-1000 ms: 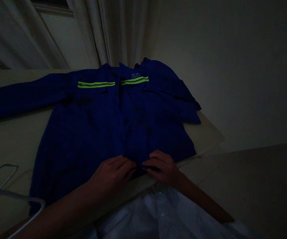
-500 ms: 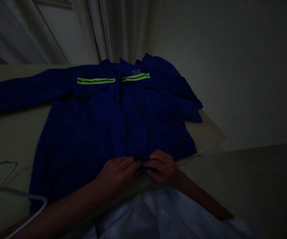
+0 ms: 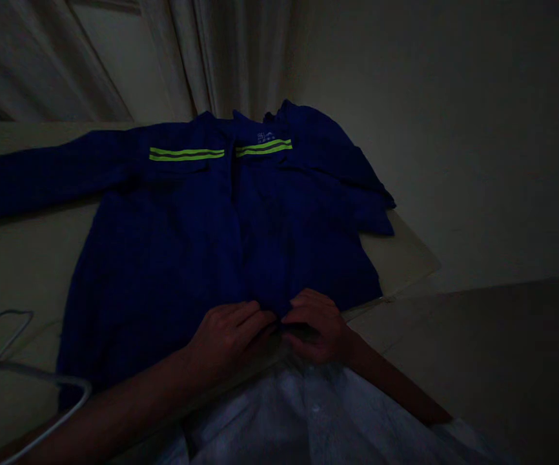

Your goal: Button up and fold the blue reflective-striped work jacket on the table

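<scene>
A dark blue work jacket (image 3: 177, 245) lies front up, with yellow-green reflective stripes across its chest. Its collar points away from me. My left hand (image 3: 233, 329) is closed at the bottom hem, thumb and fingers pinching the cloth near the front opening. Just to its right, my right hand (image 3: 318, 326) has curled fingers at the same hem, their tips on the jacket's edge; a dark gap shows between its thumb and forefinger. The hands' fingertips nearly meet. Poor light hides the exact bit of cloth between them.
The jacket rests on a pale table (image 3: 18, 271), whose right corner shows beyond it. A white cable (image 3: 66, 378) loops at the lower left, in front of my left forearm. Behind stand curtains (image 3: 221, 58) and a plain wall (image 3: 444, 129).
My right thumb has shifted down, away from the forefinger, widening the gap between them. My left hand stays almost in place at the hem. The picture is slightly darker.
</scene>
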{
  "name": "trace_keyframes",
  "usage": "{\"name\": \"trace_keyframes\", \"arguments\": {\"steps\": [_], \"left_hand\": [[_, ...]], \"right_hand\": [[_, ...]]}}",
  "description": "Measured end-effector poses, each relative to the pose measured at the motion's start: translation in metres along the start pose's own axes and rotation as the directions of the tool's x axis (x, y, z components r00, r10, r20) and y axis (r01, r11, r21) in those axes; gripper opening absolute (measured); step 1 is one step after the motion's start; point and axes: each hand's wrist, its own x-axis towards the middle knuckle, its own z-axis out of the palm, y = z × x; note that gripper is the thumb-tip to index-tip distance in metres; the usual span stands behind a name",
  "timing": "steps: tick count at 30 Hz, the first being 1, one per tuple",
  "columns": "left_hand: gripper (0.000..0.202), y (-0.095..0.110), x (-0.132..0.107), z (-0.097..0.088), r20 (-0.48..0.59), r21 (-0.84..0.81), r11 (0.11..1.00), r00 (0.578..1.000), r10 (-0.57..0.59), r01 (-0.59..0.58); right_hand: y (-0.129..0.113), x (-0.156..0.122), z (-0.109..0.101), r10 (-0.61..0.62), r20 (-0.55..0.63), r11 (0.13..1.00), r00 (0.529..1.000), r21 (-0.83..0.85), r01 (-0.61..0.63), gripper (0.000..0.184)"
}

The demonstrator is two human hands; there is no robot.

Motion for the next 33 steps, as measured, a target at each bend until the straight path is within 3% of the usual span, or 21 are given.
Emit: {"name": "trace_keyframes", "arguments": {"steps": [8, 15, 22, 26, 33], "left_hand": [[0.014, -0.001, 0.0, 0.001, 0.032, -0.013, 1.0, 0.999, -0.026, 0.027], [0.019, -0.001, 0.0, 0.003, 0.032, 0.04, 0.999, 0.999, -0.003, 0.001], [0.016, -0.005, -0.001, 0.001, 0.035, 0.057, 0.998, 0.999, 0.035, -0.037], [0.014, -0.005, -0.002, 0.003, 0.034, 0.067, 0.997, 0.999, 0.031, -0.033], [0.013, -0.004, -0.004, 0.004, 0.08, 0.1, 0.995, 0.997, 0.021, -0.029]], "right_hand": [[-0.001, 0.003, -0.001, -0.01, -0.011, 1.0, 1.0, 0.008, 0.01, 0.008], [-0.002, 0.006, -0.012, 0.231, 0.106, 0.949, 0.967, 0.197, -0.248, 0.009], [0.006, 0.011, -0.012, 0.309, 0.185, 0.898, 0.933, 0.266, -0.35, 0.007], [0.006, 0.011, -0.009, 0.321, 0.175, 0.91, 0.931, 0.217, -0.354, 0.007], [0.005, 0.012, -0.009, 0.27, 0.256, 0.931, 0.928, 0.177, -0.319, 0.011]]}}
